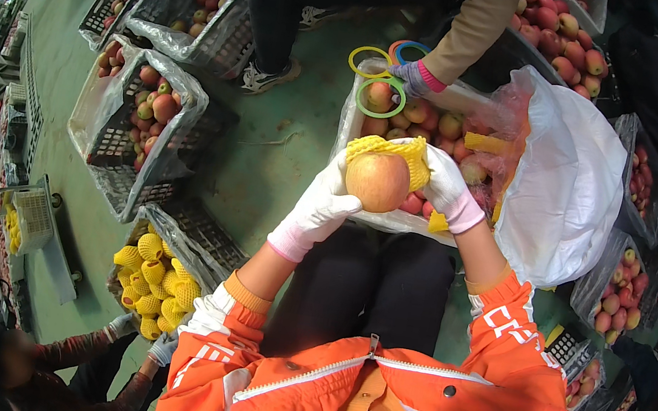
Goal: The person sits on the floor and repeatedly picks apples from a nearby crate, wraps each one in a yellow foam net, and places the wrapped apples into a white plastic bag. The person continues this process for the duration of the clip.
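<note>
Both of my hands wear white knitted gloves with pink cuffs. My left hand (pixel 325 198) grips a yellowish-red apple (pixel 377 182) from its left side, the thumb at the fruit's lower edge. A yellow foam net sleeve (pixel 415 158) lies along the apple's top and right side. My right hand (pixel 445 182) holds that sleeve at the upper right. Below and beyond them stands a plastic-lined crate (pixel 351 109) of apples. Against its right side rests a large white bag (pixel 565 178) with an orange edge and yellow foam pieces beside it.
Across the crate, a co-worker's gloved hand (pixel 412 80) holds coloured sizing rings (pixel 381 97). At the lower left, another person's gloved hands are by a crate of yellow-netted apples (pixel 159 282). Further lined apple crates (pixel 153 113) stand left and right on the green floor.
</note>
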Motion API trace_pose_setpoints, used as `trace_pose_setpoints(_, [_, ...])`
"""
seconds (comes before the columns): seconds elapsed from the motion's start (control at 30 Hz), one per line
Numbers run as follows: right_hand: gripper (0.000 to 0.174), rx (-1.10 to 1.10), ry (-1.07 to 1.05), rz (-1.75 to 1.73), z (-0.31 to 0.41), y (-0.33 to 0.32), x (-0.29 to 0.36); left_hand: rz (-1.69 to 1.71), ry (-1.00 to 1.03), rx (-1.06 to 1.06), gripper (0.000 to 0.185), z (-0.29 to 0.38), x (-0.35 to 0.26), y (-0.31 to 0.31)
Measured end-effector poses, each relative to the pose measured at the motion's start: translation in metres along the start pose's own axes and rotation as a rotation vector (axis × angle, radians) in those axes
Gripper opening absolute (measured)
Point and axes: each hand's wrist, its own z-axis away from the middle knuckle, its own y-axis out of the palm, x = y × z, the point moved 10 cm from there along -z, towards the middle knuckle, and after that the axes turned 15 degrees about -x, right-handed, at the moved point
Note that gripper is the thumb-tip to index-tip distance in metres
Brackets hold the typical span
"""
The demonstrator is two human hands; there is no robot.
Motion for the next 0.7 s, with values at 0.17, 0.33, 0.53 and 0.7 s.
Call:
trace_pose_setpoints(0.17, [0.030,0.138,-0.185,0.124,0.030,0.023,0.007,0.242,-0.269,0.096,0.096,0.016,0.017,0.015])
trace_pose_setpoints(0.33, [0.030,0.058,0.020,-0.226,0.038,0.008,0.050,0.203,-0.045,0.041,0.090,0.020,-0.008,-0.002])
trace_pose_setpoints(0.53, [0.011,-0.321,-0.098,0.082,0.062,0.024,0.091,-0.690,0.489,-0.367,0.078,0.019,-0.035,-0.016])
trace_pose_setpoints(0.7, [0.021,-0.382,-0.636,0.584,0.079,0.075,0.148,-0.398,0.424,-0.295,0.086,0.027,-0.043,-0.013])
